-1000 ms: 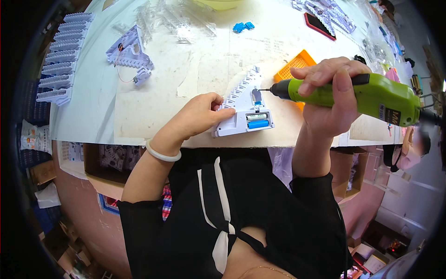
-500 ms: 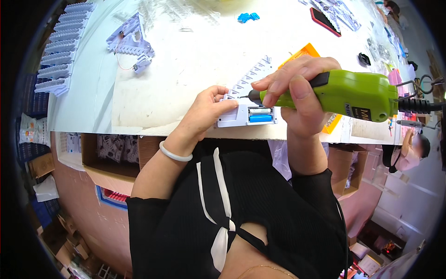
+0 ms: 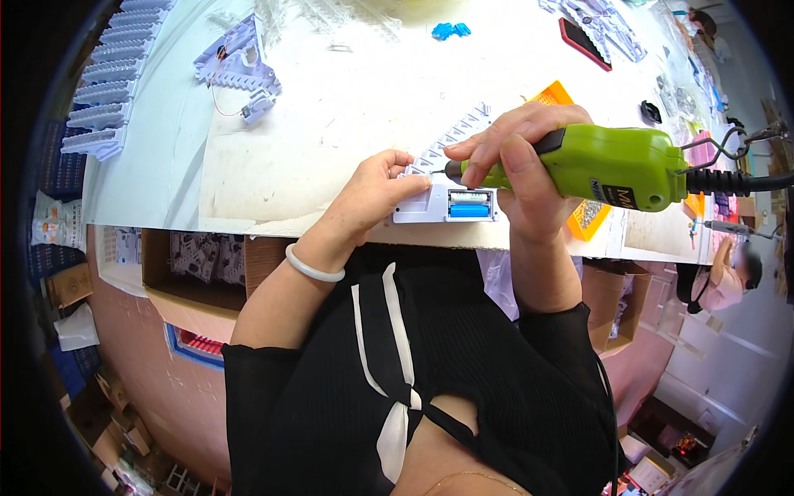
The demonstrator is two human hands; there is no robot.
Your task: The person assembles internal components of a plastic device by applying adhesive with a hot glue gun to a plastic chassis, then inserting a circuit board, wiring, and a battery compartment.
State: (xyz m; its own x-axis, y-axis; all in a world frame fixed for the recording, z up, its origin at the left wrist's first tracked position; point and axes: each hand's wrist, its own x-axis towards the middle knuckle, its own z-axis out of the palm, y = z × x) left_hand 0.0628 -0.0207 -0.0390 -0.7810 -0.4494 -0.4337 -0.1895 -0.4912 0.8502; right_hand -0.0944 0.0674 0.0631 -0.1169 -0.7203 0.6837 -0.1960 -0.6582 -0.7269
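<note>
Currently, the white housing (image 3: 423,207) lies on the table (image 3: 322,116) before the worker, sawtooth-sided, its open bay (image 3: 449,205) holding one pale cell (image 3: 469,198) and one blue cell (image 3: 469,212). Left hand (image 3: 370,193) pinches its left side; right hand (image 3: 529,165) encloses a green screwdriver (image 3: 616,165).

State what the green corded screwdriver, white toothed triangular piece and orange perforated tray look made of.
Green screwdriver: probably hard satin plastic, with moulded contours. White toothed piece: likely smooth moulded plastic, given its repeated teeth. Orange tray: seemingly plastic, evenly coloured and perforated; finish unclear.
</note>
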